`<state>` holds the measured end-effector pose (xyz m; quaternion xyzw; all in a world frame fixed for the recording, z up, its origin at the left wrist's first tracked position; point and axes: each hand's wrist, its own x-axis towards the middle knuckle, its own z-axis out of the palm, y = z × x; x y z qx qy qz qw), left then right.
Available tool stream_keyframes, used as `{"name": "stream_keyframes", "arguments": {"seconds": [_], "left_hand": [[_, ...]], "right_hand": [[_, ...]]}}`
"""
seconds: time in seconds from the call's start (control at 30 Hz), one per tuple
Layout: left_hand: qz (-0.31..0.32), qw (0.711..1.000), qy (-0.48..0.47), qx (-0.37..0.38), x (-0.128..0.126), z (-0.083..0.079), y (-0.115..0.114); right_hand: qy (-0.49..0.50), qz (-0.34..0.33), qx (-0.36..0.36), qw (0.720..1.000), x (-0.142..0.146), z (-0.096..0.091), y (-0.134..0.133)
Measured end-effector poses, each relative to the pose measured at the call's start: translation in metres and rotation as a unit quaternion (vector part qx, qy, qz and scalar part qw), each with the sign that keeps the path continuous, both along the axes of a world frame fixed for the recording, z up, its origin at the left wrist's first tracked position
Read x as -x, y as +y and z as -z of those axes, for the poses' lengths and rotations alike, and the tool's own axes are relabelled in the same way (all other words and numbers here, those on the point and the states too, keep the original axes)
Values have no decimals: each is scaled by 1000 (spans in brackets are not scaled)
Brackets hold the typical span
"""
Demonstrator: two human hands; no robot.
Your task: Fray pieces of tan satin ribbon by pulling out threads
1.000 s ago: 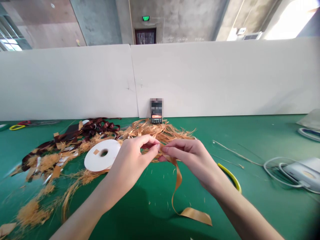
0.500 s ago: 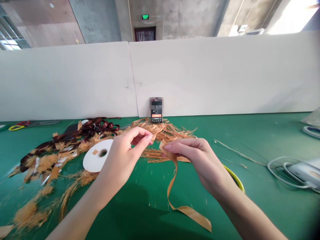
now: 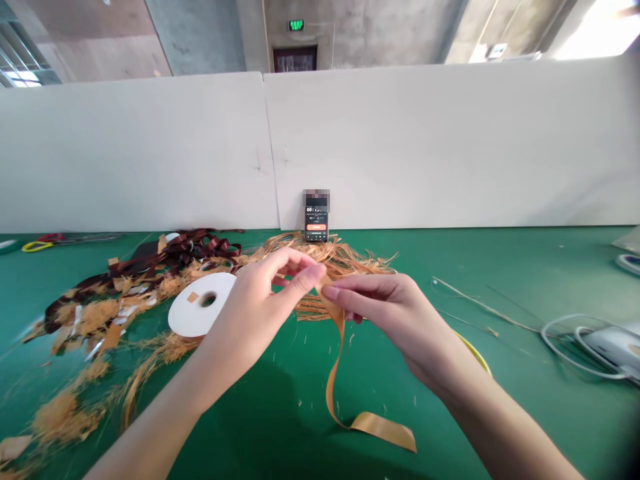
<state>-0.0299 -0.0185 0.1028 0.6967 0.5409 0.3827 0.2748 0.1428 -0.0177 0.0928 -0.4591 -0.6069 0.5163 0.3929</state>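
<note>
Right grip (image 3: 395,303), right of the white spool (image 3: 186,313), pinches tan ribbon (image 3: 334,311); whether my left grip (image 3: 273,287) clasps it I can't tell.

The head camera looks forward and down from close above the smooth green desk (image 3: 280,413), facing its far edge and long white panel (image 3: 425,147); the near right looks somewhat blurred.

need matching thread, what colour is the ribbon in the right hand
Golden tan; the ribbon shows best in the head view.
</note>
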Motion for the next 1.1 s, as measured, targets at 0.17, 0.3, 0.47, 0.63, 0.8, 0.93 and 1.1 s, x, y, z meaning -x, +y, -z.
{"name": "stream_keyframes", "arguments": {"seconds": [0.17,0.3,0.47,0.63,0.8,0.93,1.1], "left_hand": [[14,999,35,7,-3,0,1],[-28,999,26,-12,-1,0,3],[-41,999,-24,-26,4,3,7],[34,999,-26,-1,2,8,10],[59,998,8,22,-1,8,8],[20,1000,-9,16,1,8,8],[-24,1000,-13,-13,5,8,10]], "right_hand": [[-23,-14,9,1000,0,2,-1],[-37,-5,7,999,-1,2,-2],[-41,0,2,999,-1,-1,-3],[-19,3,-4,1000,-1,-1,-1],[-1,-24,13,1000,-1,1,1],[4,-18,27,999,-1,1,0],[-8,-2,12,1000,-1,-1,-3]]}}
